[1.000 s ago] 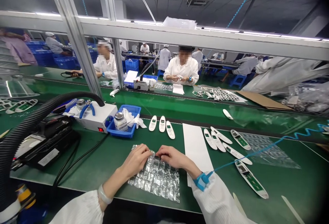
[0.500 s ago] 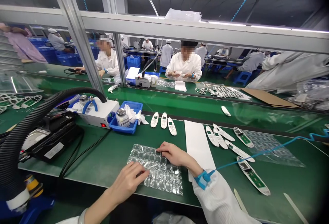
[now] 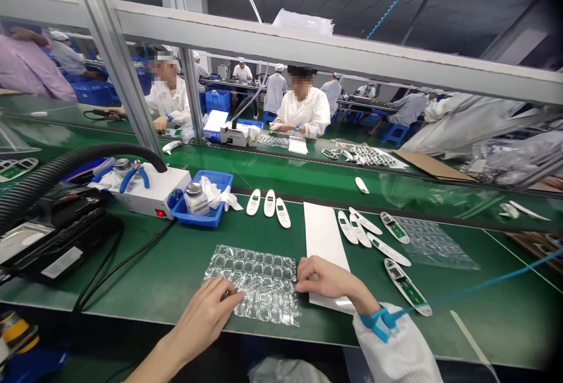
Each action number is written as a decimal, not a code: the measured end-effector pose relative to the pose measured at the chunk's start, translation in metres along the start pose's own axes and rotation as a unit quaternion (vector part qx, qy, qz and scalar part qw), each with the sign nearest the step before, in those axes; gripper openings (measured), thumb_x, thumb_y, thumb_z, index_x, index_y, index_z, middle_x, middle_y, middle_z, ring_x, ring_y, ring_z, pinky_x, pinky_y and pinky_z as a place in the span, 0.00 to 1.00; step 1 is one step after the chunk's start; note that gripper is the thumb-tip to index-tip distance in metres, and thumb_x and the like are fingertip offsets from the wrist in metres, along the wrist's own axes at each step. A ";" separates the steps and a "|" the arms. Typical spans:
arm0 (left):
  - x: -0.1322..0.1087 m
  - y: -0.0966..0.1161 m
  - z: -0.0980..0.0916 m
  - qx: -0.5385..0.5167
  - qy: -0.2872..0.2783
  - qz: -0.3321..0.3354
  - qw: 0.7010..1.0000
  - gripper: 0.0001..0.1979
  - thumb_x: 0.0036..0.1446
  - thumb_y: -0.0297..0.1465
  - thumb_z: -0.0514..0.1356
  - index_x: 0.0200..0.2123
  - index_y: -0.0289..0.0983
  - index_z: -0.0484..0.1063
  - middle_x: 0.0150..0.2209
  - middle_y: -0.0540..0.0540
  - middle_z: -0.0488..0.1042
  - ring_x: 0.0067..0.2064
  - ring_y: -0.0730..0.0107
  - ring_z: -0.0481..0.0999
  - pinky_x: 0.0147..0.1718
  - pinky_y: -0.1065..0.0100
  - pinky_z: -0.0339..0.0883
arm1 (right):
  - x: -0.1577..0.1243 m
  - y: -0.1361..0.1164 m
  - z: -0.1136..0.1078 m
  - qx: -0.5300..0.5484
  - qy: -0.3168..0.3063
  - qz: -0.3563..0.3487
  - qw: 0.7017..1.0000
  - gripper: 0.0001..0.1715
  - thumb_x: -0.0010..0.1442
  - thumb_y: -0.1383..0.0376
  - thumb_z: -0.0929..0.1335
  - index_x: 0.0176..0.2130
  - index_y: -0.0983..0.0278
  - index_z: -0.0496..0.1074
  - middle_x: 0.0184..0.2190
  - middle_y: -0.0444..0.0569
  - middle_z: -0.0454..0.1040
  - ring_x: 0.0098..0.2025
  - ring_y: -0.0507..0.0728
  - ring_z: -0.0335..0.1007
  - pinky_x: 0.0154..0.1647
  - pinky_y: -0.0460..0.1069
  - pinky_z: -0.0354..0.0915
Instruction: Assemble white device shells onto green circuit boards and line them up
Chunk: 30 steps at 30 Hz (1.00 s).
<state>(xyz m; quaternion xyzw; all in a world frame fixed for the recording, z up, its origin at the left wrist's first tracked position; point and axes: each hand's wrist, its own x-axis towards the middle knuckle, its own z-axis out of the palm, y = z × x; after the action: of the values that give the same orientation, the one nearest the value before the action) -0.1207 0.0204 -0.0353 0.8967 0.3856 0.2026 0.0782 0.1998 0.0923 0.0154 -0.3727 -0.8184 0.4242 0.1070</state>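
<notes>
A clear plastic blister sheet [image 3: 257, 277] with many small square pockets lies flat on the green bench in front of me. My left hand [image 3: 206, 315] rests on its near left edge, fingers curled and pressing down. My right hand [image 3: 328, 280] is at the sheet's right edge, over a white paper strip [image 3: 323, 233], its fingertips pinched together on something too small to make out. A blue wrist strap [image 3: 378, 324] with a coiled blue cord sits on my right wrist.
White remote-shaped shells [image 3: 268, 202] lie beyond the sheet, more shells and circuit boards [image 3: 407, 286] to the right. A blue tray [image 3: 200, 201] with a bottle, a white box [image 3: 147, 186], a black hose [image 3: 57, 166] and a black machine [image 3: 53, 236] stand left. Several other people work across the belt.
My right hand slid from the sheet's top middle to its right edge, onto the paper strip. My left hand stayed on the near left edge. The view shifted slightly left.
</notes>
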 end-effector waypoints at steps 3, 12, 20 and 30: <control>0.003 0.003 -0.001 -0.007 -0.018 -0.022 1.000 0.11 0.65 0.24 0.50 0.48 0.40 0.67 0.37 0.44 0.66 0.37 0.62 0.67 0.34 0.61 0.65 | -0.015 0.006 -0.001 -0.070 0.091 0.052 0.992 0.10 0.61 0.63 0.67 0.28 0.62 0.74 0.29 0.46 0.74 0.37 0.56 0.67 0.44 0.53 0.62; 0.044 0.046 0.013 0.011 -0.020 0.005 1.000 0.21 0.61 0.20 0.51 0.56 0.39 0.62 0.55 0.40 0.67 0.53 0.52 0.67 0.48 0.51 0.69 | -0.003 0.013 0.020 -0.234 0.161 0.005 0.959 0.11 0.60 0.75 0.63 0.41 0.62 0.68 0.43 0.50 0.68 0.42 0.57 0.64 0.43 0.53 0.60; 0.044 0.049 0.028 0.027 -0.007 0.018 0.999 0.18 0.63 0.21 0.51 0.55 0.37 0.63 0.56 0.41 0.68 0.54 0.53 0.67 0.48 0.52 0.72 | 0.004 0.017 0.021 -0.265 0.144 -0.036 0.953 0.12 0.64 0.74 0.60 0.36 0.63 0.69 0.38 0.50 0.69 0.39 0.56 0.64 0.41 0.52 0.58; 0.042 0.047 0.033 0.002 -0.003 0.004 1.000 0.17 0.64 0.22 0.51 0.55 0.40 0.64 0.56 0.44 0.68 0.55 0.54 0.66 0.49 0.52 0.71 | 0.020 0.033 0.003 0.037 0.225 0.014 0.974 0.08 0.55 0.74 0.65 0.26 0.64 0.69 0.31 0.46 0.69 0.33 0.54 0.66 0.33 0.48 0.62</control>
<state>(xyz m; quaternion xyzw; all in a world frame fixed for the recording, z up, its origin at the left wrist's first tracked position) -0.0495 0.0183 -0.0387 0.8991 0.3822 0.1990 0.0765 0.2011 0.1163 -0.0150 -0.4657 -0.7518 0.3611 0.2959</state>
